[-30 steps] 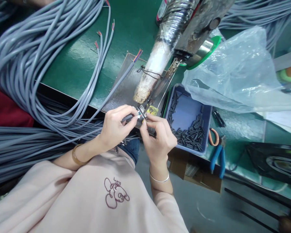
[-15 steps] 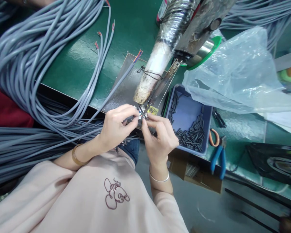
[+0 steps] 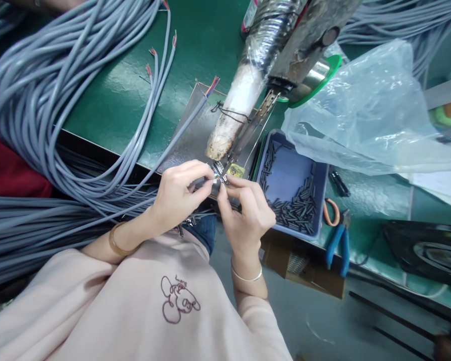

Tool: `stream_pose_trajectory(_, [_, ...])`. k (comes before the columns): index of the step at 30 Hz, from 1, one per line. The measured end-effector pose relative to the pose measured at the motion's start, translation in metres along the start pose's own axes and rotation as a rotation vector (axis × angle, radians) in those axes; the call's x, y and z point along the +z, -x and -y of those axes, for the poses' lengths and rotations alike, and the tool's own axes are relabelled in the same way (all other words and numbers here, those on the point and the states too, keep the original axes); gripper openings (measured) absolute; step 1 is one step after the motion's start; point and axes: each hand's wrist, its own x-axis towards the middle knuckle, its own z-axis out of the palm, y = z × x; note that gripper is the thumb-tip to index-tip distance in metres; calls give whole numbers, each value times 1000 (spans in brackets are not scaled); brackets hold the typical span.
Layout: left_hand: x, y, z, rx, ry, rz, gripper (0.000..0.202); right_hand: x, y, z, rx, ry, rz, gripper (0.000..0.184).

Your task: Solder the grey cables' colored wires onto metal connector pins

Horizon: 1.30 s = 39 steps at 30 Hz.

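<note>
My left hand (image 3: 178, 193) is closed in a pinch on the end of a grey cable (image 3: 199, 183) at the front edge of the green bench (image 3: 128, 100). My right hand (image 3: 246, 213) meets it fingertip to fingertip, pinched on the small wire ends and a tiny dark piece I cannot make out. Both pinches sit right below the tip of a wrapped tool (image 3: 244, 100) that slants down from a stand. A small yellow tag (image 3: 235, 170) lies just beyond my fingers on a grey metal plate (image 3: 195, 135).
A blue tray (image 3: 285, 175) of several short black tubes sits right of my hands. Blue-handled pliers (image 3: 338, 243) and orange cutters (image 3: 328, 213) lie further right. Thick bundles of grey cable (image 3: 41, 100) fill the left. A clear plastic bag (image 3: 368, 105) and green spool (image 3: 315, 80) lie behind.
My fingertips shift slightly against each other at the cable end; the hands stay in the same place. Nothing else moves.
</note>
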Motion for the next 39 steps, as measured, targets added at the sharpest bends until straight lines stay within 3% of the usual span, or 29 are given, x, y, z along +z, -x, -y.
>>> stream_pose_trajectory(16, [3,6,4,-106,95,79,11,-4,12,-5,-82,44,8,18])
stream_pose_trajectory(18, [3,11,5,-186,182,78,9,-6,19,-8,-41,-41,-29,15])
stream_pose_trajectory(21, [1,18,5,-428,457,151,8,-9,30,-12,60,-262,-91,13])
stream_pose_trajectory(24, [-2,23,3,-660,789,331,21,-14,34,-11,187,-399,20,8])
stream_pose_trajectory(26, [-5,26,1,-712,915,430,30,-17,31,-6,298,-438,115,9])
stream_pose_trajectory(29, [-9,29,-3,-696,971,471,36,-20,22,0,485,-561,203,16])
stream_pose_trajectory(33, [-11,34,-7,-613,917,407,27,-21,13,2,648,-768,362,21])
stream_pose_trajectory(36, [-13,37,-7,-541,853,336,19,-21,13,3,686,-816,405,24])
stream_pose_trajectory(39, [-13,39,-6,-449,786,323,14,-22,18,5,631,-780,396,24])
